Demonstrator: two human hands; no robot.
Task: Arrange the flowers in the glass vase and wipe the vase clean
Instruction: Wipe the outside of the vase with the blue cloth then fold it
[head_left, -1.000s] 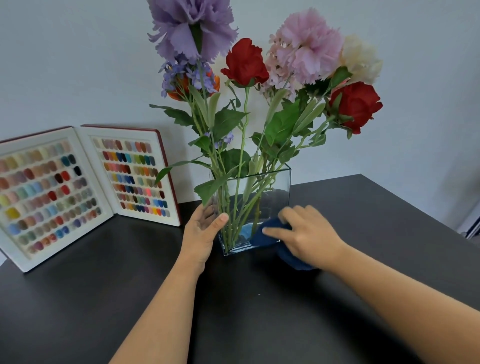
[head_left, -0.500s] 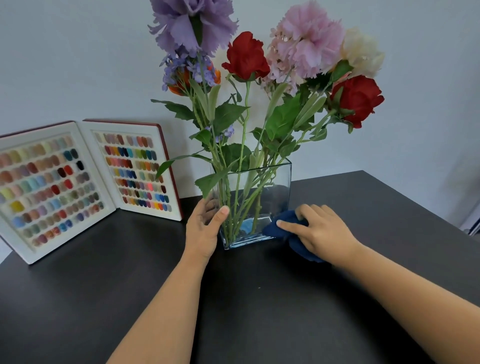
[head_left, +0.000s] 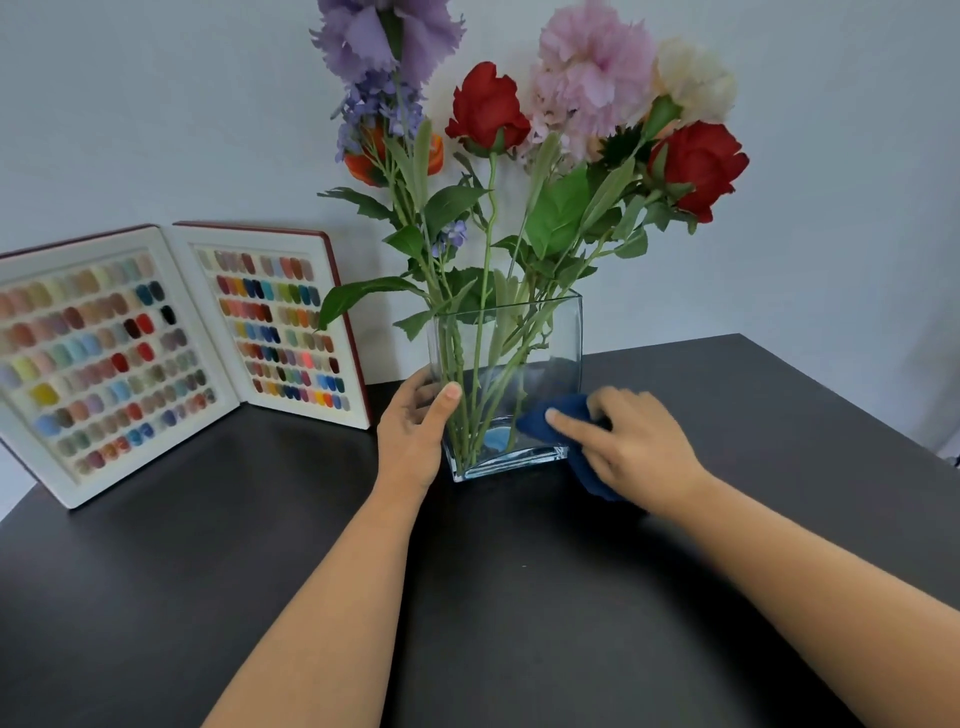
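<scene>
On black tabletop (head_left: 519, 623): flowers (head_left: 519, 171) sat arranged in rectangular clear glass vase (head_left: 550, 338); wiping unfinished. L hand (head_left: 413, 434) gripped vase's side w/ curled fingers; R hand (head_left: 636, 447) pressed dark blue cloth (head_left: 540, 421) on front glass.

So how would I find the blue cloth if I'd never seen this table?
Look at the dark table and find the square glass vase full of flowers. At the vase's lower right corner, the right hand presses a crumpled dark blue cloth against the glass. It is the only soft blue thing there; the left hand holds bare glass.
</scene>
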